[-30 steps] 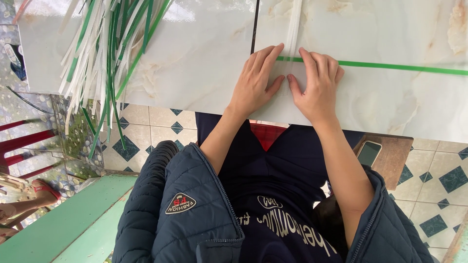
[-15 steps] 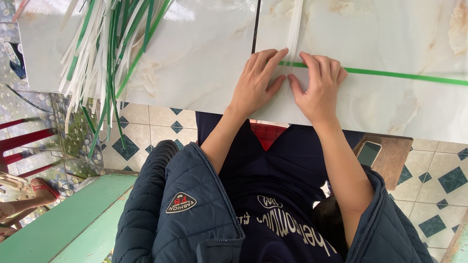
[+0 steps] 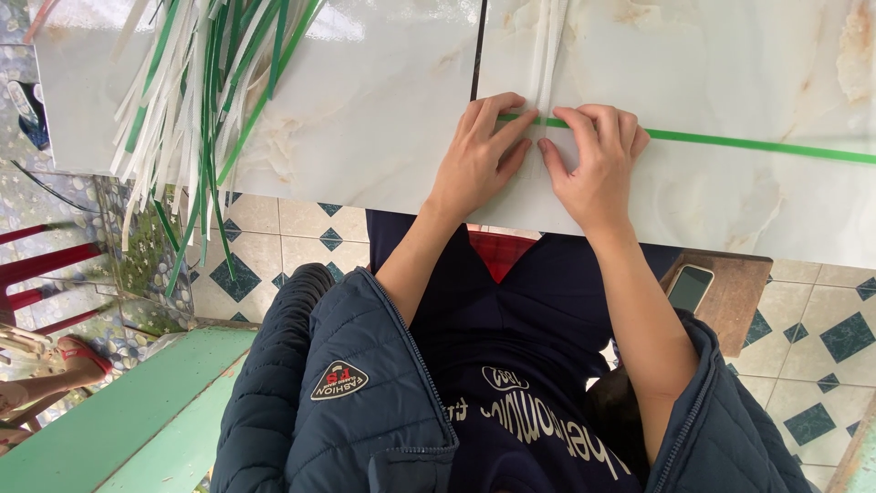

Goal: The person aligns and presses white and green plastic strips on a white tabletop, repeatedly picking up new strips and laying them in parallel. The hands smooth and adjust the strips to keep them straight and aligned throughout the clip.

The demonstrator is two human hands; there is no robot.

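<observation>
1. Both hands barely shifted since the earlier frame.
2. Marble table [image 3: 383,137] carried the bundle of strips [image 3: 196,100] at far left.
3. Green strip [image 3: 757,144] ran lengthwise rightward from the fingers.
4. Left hand [image 3: 479,155] and right hand [image 3: 598,164] pressed flat, fingers together, pinning it across white strips [image 3: 547,46].

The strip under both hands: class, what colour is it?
Green: the strip runs across the pale marble table, clearest in the head view.

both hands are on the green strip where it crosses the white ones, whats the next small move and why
Probably press the crossing flat and snug: the left hand and right hand pin the green strip where it meets the white strips, whose ends lie under the fingers.
</observation>
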